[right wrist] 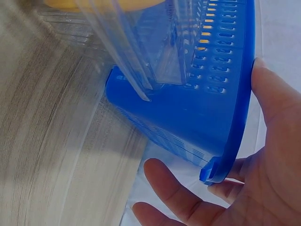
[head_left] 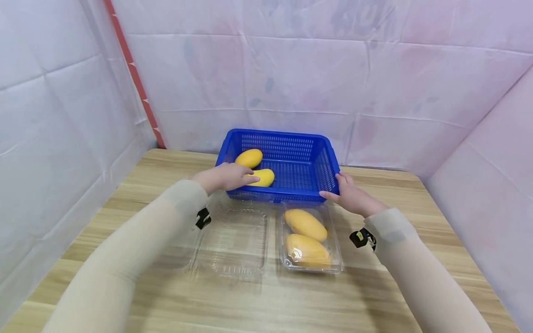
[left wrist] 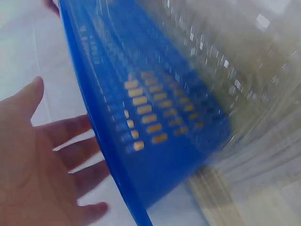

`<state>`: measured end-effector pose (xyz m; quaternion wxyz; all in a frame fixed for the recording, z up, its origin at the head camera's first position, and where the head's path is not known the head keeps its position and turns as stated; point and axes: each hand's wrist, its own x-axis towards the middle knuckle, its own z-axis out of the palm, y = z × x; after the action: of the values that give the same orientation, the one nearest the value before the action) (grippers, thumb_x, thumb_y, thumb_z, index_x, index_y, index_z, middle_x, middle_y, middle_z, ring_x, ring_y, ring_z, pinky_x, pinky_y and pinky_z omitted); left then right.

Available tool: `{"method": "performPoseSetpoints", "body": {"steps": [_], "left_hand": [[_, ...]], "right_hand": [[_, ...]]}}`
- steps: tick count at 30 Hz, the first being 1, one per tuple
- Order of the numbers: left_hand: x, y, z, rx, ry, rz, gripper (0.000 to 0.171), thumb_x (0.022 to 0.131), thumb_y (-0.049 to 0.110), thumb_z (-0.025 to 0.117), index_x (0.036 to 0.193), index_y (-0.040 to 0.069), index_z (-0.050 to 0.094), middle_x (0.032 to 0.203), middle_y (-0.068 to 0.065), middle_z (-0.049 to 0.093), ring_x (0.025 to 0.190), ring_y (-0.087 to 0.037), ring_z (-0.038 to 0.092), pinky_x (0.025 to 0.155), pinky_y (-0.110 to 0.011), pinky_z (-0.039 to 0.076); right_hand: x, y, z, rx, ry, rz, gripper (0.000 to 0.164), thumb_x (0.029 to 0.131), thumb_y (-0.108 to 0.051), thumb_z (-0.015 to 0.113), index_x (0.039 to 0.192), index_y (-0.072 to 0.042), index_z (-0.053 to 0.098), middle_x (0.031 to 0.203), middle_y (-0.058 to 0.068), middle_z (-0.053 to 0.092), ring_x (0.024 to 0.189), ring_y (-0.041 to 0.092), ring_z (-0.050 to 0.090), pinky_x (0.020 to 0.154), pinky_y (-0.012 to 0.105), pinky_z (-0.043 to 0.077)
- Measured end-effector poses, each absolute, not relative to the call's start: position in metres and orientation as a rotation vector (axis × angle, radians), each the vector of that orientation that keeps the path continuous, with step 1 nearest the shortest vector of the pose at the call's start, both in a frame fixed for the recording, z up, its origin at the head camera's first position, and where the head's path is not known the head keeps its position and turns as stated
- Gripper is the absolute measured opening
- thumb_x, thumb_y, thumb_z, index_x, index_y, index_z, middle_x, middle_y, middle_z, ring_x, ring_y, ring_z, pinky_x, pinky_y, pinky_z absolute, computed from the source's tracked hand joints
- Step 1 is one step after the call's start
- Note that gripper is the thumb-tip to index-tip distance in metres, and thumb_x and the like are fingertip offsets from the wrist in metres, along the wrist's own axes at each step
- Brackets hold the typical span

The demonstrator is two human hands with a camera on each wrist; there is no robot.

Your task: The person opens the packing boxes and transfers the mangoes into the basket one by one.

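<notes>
Head view: left hand (head_left: 222, 178) is over the front left corner of the blue basket (head_left: 279, 147), fingers reaching over the front mango (head_left: 266, 177). Back mango (head_left: 250, 158) sits just behind it, also in the basket. Right hand (head_left: 351, 196) straddles the basket's front right corner. On the counter (head_left: 291, 305), the clear box on the right (head_left: 333, 266) has two mangoes (head_left: 306, 224) in it; the clear box on the left (head_left: 241, 231) is beside it. Best pick looks like the front mango, nearest the fingers; wrap it from above round its middle, smooth skin may slip. Lift above the rim before pulling back.

Left wrist view: hand wide open, fingers spread behind the basket rim, thumb well apart, nothing held. Yellow shows through the slots. Close thumb against fingers before lifting.

Right wrist view: thumb and tucked fingers hold the corner loosely, two other fingers off it. Light steadying should do; squeezing could tip the basket. Clear plastic leans close there, so avoid knocking it.
</notes>
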<state>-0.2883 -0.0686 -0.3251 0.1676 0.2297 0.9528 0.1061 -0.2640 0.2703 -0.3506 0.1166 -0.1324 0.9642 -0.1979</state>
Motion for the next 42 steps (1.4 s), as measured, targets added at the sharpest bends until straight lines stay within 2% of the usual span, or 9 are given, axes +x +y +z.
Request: {"method": "performPoseSetpoints", "body": {"steps": [3,10,13,21,26,30,35,38,42], "left_hand": [[-0.268,-0.065,-0.325,0.861,2.813,0.363,0.052,0.098,0.047,0.037,0.134,0.012,0.051,0.133,-0.002,0.052,0.127,-0.022,0.043,0.108,-0.053,0.017],[-0.225,-0.052,-0.325,1.303,2.828,0.566,0.032,0.099,0.028,0.046,0.118,0.009,0.063,0.120,-0.003,0.061,0.116,-0.017,0.053,0.101,-0.039,0.037],[-0.212,-0.049,-0.326,1.277,2.753,0.691,0.031,0.100,0.024,0.043,0.118,0.007,0.063,0.118,-0.003,0.062,0.112,-0.016,0.055,0.096,-0.032,0.042],[-0.188,-0.037,-0.328,1.204,2.636,0.811,0.032,0.101,0.021,0.040,0.119,0.008,0.063,0.116,-0.003,0.063,0.111,-0.015,0.055,0.095,-0.031,0.043],[-0.180,-0.032,-0.334,1.143,2.494,0.919,0.032,0.101,0.018,0.039,0.119,0.005,0.063,0.116,-0.005,0.064,0.106,-0.014,0.058,0.091,-0.029,0.045],[-0.181,-0.028,-0.340,1.003,2.375,1.074,0.032,0.102,0.016,0.037,0.115,0.002,0.063,0.112,-0.007,0.065,0.096,-0.017,0.062,0.085,-0.026,0.048],[-0.181,-0.024,-0.347,0.836,2.215,1.246,0.033,0.102,0.017,0.036,0.109,0.000,0.063,0.103,-0.010,0.066,0.085,-0.017,0.064,0.077,-0.035,0.051],[-0.177,-0.021,-0.346,0.748,2.110,1.290,0.033,0.102,0.018,0.036,0.108,0.001,0.063,0.098,-0.008,0.066,0.080,-0.015,0.063,0.073,-0.041,0.051],[-0.173,-0.018,-0.344,0.670,2.041,1.297,0.033,0.101,0.020,0.038,0.110,0.000,0.063,0.090,-0.004,0.065,0.075,-0.015,0.062,0.065,-0.034,0.052]], "right_hand": [[-0.263,0.272,-0.350,-0.384,2.817,-0.578,0.097,0.092,-0.056,0.045,0.142,0.016,0.002,0.146,0.035,-0.002,0.130,0.054,0.015,0.102,0.062,0.019],[-0.262,0.274,-0.349,-0.371,2.813,-0.588,0.098,0.092,-0.058,0.043,0.143,0.014,-0.001,0.148,0.033,-0.006,0.131,0.053,0.011,0.103,0.063,0.016],[-0.263,0.274,-0.350,-0.374,2.828,-0.580,0.099,0.091,-0.060,0.042,0.143,0.013,0.001,0.148,0.033,-0.003,0.132,0.052,0.011,0.103,0.062,0.016],[-0.265,0.278,-0.347,-0.405,2.882,-0.622,0.093,0.091,-0.059,0.043,0.142,0.015,0.015,0.147,0.033,0.009,0.132,0.050,0.016,0.103,0.061,0.018],[-0.254,0.278,-0.336,-0.482,2.949,-0.643,0.082,0.092,-0.053,0.047,0.138,0.012,0.031,0.147,0.031,0.018,0.132,0.048,0.020,0.104,0.060,0.018],[-0.238,0.266,-0.329,-0.656,3.026,-0.635,0.062,0.093,-0.043,0.052,0.132,0.005,0.046,0.142,0.025,0.034,0.129,0.043,0.031,0.103,0.057,0.025],[-0.212,0.245,-0.328,-0.948,2.961,-0.666,0.036,0.091,-0.028,0.061,0.115,-0.002,0.061,0.112,0.012,0.061,0.104,0.027,0.057,0.089,0.046,0.045],[-0.194,0.231,-0.328,-1.075,2.808,-0.639,0.025,0.089,-0.020,0.065,0.108,-0.004,0.064,0.096,0.001,0.064,0.087,0.015,0.059,0.078,0.038,0.051],[-0.174,0.215,-0.329,-1.226,2.638,-0.521,0.016,0.087,-0.016,0.066,0.100,-0.006,0.067,0.085,-0.009,0.060,0.075,0.006,0.055,0.069,0.028,0.051]]}}
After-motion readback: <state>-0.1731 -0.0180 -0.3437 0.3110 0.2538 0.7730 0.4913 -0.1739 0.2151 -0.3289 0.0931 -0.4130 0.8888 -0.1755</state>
